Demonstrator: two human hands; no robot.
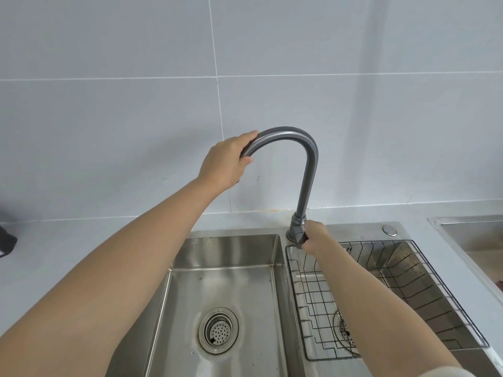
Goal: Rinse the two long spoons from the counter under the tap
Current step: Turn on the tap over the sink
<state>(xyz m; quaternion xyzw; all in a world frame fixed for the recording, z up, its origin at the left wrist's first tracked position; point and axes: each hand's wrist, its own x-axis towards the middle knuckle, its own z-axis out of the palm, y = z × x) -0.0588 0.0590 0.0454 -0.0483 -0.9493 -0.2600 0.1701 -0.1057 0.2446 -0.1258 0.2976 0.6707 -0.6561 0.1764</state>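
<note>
A dark grey arched tap (307, 170) rises from the back rim between two steel sink basins. My left hand (227, 161) is wrapped around the spout's outlet end, which hangs over the left basin (226, 270). My right hand (315, 238) grips the tap handle at the base of the tap. No water is visible. No spoons are in view.
A black wire rack (408, 289) sits in the right basin. A round drain strainer (218, 330) lies in the left basin. A grey counter (68, 248) runs to the left, with a dark object (6, 240) at its edge. Another steel tray (473, 235) is at far right.
</note>
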